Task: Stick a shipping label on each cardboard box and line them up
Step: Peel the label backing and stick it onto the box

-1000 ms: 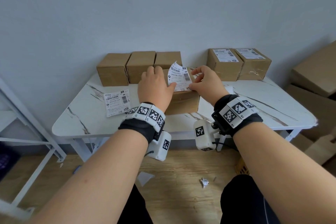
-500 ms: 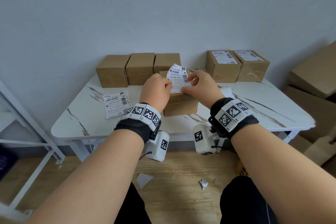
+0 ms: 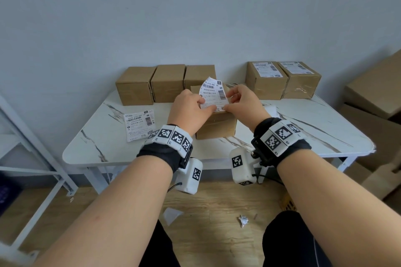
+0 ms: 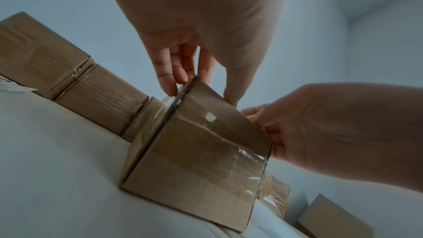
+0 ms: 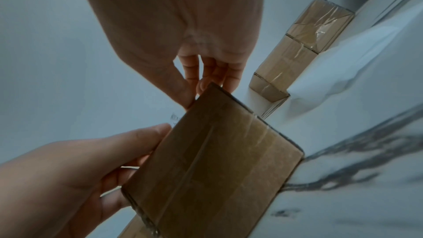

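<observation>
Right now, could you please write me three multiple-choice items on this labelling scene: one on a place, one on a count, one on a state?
1. Where does the spare label lie?
A. on the floor
B. on the table, left of the hands
C. on a box

2. How many boxes against the wall already bear labels?
A. two
B. five
C. none

3. The held label is
A. pressed flat
B. crumpled
C. partly lifted, curling up

Key: 1 B, it rests on the marble top; 2 A, only the right pair shows labels; 3 C, both hands pinch it over the near box.

Three boxes (image 3: 165, 83) left, two boxes (image 3: 282, 80) right, behind the middle box (image 3: 217, 124).
</observation>
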The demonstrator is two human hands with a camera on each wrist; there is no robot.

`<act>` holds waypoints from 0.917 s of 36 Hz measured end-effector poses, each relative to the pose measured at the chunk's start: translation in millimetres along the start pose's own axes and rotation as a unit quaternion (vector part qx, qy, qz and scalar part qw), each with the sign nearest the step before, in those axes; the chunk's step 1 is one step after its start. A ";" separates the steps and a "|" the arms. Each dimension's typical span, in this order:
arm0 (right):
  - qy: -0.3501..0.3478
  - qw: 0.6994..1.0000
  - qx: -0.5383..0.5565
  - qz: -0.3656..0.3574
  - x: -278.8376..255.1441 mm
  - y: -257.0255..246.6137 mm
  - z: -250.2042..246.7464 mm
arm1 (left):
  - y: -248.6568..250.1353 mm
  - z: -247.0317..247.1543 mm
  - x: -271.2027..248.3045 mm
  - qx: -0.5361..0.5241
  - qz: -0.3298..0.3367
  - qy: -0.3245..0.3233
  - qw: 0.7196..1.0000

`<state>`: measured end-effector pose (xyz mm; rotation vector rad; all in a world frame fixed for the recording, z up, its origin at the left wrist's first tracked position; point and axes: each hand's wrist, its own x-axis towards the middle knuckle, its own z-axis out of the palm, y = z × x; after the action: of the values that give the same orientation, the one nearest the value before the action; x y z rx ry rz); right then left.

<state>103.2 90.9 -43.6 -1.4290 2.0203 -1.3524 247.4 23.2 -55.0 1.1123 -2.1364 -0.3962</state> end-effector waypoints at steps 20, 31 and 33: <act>-0.001 0.999 0.026 0.022 19.7 10.6 2.2 | 1.1 -6.5 14.1 0.072 -0.001 -0.128 0.989; -0.044 0.999 0.008 0.031 43.4 7.4 8.1 | -10.7 -0.4 34.5 -0.070 -0.032 -0.174 0.982; -0.051 0.998 -0.001 0.032 48.4 6.5 9.7 | -13.9 0.7 40.1 -0.081 -0.026 -0.169 0.982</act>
<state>84.7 44.7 -41.9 -1.3930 1.9846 -1.2269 239.3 -17.4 -45.7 1.0700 -2.3174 -0.8187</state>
